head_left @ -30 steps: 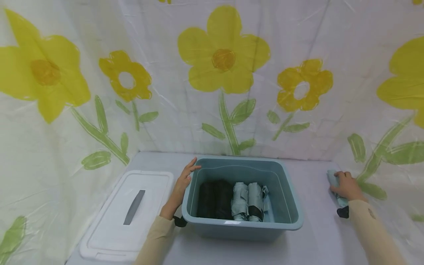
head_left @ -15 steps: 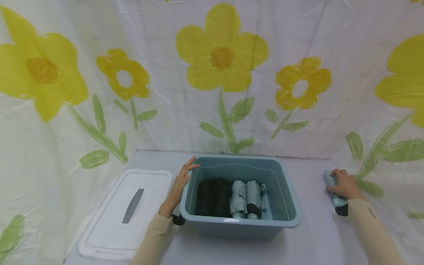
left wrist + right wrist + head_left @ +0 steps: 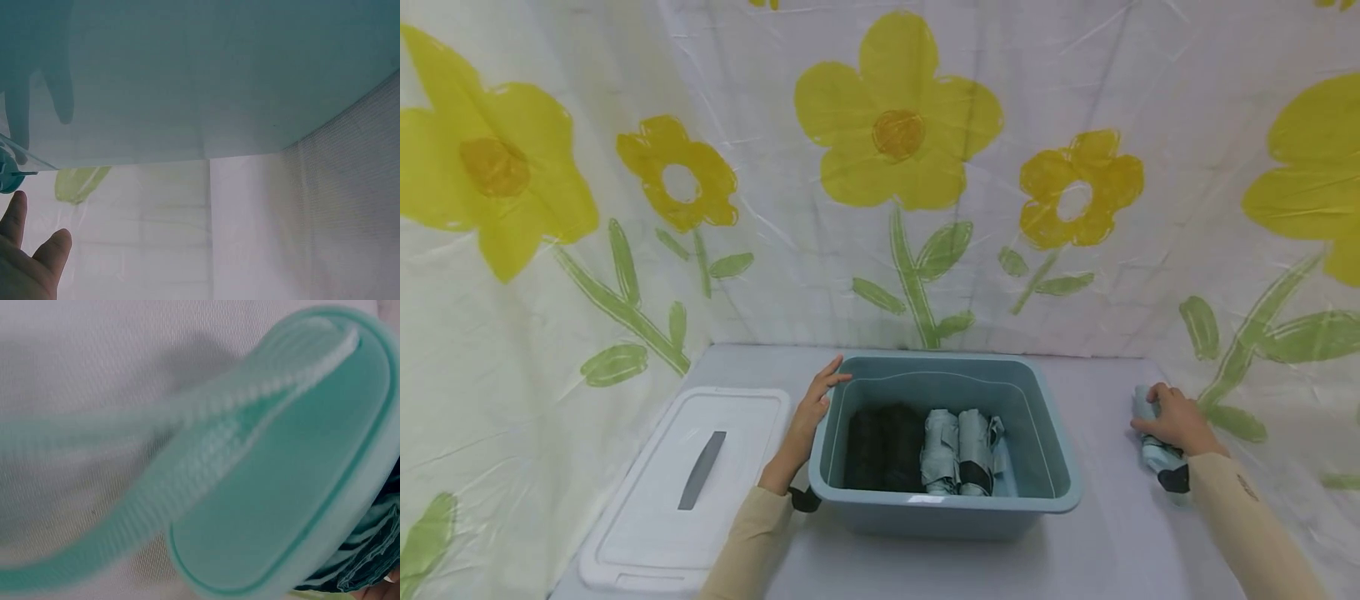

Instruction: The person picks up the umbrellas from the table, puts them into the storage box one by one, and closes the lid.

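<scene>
At the far right in the head view, my right hand (image 3: 1180, 421) grips a folded light-teal umbrella (image 3: 1161, 457) around its body. The right wrist view shows the umbrella's flat oval handle end (image 3: 281, 494) close up, with a blurred wrist strap (image 3: 156, 487) looping from it and some dark gathered cloth behind. My left hand (image 3: 808, 412) rests against the left side of a blue-green plastic bin (image 3: 943, 521), fingers extended at the rim. Inside lie two light blue-grey folded umbrellas (image 3: 940, 450) beside dark rolled bundles (image 3: 887, 450).
A white lid (image 3: 647, 500) with a grey handle (image 3: 703, 470) lies left of the bin, near my left forearm. The pale tabletop (image 3: 1105, 467) runs between bin and right hand. A curtain (image 3: 775, 275) with yellow flowers hangs behind and at both sides.
The right hand and umbrella have shifted slightly left, and more of the handle end shows below the hand. The left hand stays at the bin; the head view has moved slightly.
</scene>
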Motion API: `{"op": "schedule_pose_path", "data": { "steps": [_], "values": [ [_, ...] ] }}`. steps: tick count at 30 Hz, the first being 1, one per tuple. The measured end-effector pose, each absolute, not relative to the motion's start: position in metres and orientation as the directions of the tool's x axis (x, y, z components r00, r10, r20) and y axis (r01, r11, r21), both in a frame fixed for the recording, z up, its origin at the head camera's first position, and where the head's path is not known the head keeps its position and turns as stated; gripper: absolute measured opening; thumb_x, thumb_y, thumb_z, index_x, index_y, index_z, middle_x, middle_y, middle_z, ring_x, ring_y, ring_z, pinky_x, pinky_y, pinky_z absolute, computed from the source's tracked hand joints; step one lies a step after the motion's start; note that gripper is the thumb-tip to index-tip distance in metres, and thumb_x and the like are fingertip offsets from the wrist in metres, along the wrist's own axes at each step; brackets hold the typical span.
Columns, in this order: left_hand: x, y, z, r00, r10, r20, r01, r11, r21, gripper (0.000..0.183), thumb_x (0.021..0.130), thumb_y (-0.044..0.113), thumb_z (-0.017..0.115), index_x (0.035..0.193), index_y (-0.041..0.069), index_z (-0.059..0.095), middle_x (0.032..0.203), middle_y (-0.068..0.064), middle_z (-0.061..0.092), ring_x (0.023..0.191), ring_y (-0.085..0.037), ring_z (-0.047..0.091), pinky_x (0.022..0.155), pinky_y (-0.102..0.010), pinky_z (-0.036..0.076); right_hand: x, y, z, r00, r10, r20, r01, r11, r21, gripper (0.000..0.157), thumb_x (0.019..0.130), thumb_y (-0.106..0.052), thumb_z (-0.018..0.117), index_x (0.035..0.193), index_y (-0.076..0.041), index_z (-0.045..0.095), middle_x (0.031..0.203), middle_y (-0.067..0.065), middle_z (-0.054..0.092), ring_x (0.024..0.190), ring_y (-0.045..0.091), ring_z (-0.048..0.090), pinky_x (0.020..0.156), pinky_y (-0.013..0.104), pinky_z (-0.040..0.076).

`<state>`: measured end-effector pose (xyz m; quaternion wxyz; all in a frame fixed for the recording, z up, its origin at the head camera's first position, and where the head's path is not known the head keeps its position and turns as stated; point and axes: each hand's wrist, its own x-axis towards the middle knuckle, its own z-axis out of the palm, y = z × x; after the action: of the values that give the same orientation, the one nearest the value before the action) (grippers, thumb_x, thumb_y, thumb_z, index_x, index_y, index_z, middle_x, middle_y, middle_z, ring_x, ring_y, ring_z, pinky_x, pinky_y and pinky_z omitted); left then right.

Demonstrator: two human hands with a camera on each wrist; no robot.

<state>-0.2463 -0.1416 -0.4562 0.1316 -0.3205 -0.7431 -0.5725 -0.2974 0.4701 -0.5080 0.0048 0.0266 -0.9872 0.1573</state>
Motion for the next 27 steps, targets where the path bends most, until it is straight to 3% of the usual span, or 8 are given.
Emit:
{"op": "schedule_pose_path", "data": {
  "steps": [8,21,27],
  "values": [
    [-0.245,-0.141,-0.453,-0.76,0.325,0.563,0.625,0.127,0.77,0.041,0.088,-0.012,0.026,0.125,-0.014,0.044,0.147,-0.03,0.02,0.136,-0.045,0.018,0.102,-0.062,0.017,-0.297,0.462,-0.502,-0.995,-0.089,0.053,-0.101,0.946,-0.307,0.051,0.073,-0.032,0.073,0.092,0.004,0.044,0.077,0.016,0.049,0.065,0.025,0.044,0.055,0.033,0.036],
    [-0.247,-0.142,-0.454,-0.762,0.334,0.555,0.619,0.123,0.776,0.044,0.086,-0.014,0.024,0.126,-0.014,0.043,0.148,-0.028,0.019,0.138,-0.042,0.015,0.103,-0.063,0.014,-0.295,0.441,-0.477,-0.991,-0.116,0.067,-0.13,0.947,-0.292,0.05,0.073,-0.033,0.073,0.09,0.001,0.041,0.075,0.015,0.046,0.064,0.026,0.043,0.054,0.032,0.034],
    [-0.246,-0.141,-0.455,-0.765,0.332,0.551,0.614,0.122,0.78,0.039,0.093,-0.007,0.025,0.127,-0.012,0.044,0.148,-0.028,0.019,0.137,-0.043,0.015,0.103,-0.064,0.013,-0.296,0.43,-0.468,-0.987,-0.138,0.08,-0.154,0.956,-0.25,0.047,0.074,-0.033,0.072,0.089,0.0,0.042,0.075,0.014,0.046,0.064,0.026,0.043,0.054,0.032,0.034]
  ]
}}
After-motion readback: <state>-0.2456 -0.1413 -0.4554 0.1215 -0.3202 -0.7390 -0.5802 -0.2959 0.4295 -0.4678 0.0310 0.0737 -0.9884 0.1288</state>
